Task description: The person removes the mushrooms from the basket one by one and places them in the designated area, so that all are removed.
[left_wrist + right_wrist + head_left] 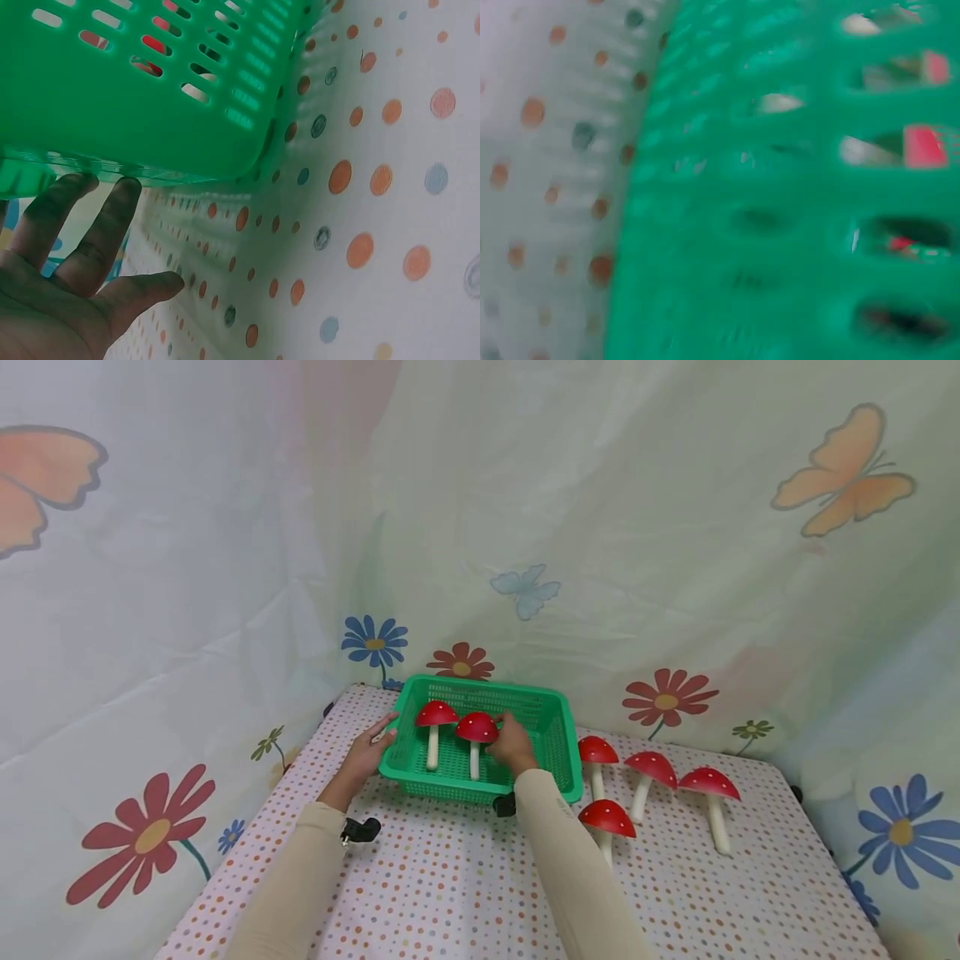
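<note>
Two toy mushrooms with white-dotted red caps and pale stems lie in a green plastic basket (480, 789). My right hand (513, 745) reaches over the basket's near rim and pinches the cap edge of the right-hand mushroom (477, 727); its fingertips are partly hidden. To its left lies the other mushroom (432, 748), which neither hand touches. My left hand (366, 753) is at the basket's left side, its fingers spread and the fingertips against the wall in the left wrist view. In the right wrist view only the blurred basket wall (697, 300) and tablecloth appear, no hand.
Several more red-capped mushrooms lie right of the basket, among them a near one (607, 818) beside my right forearm and a far right one (714, 806). The dotted tablecloth (442, 885) covers the table. A flower-and-butterfly curtain (600, 635) hangs close behind.
</note>
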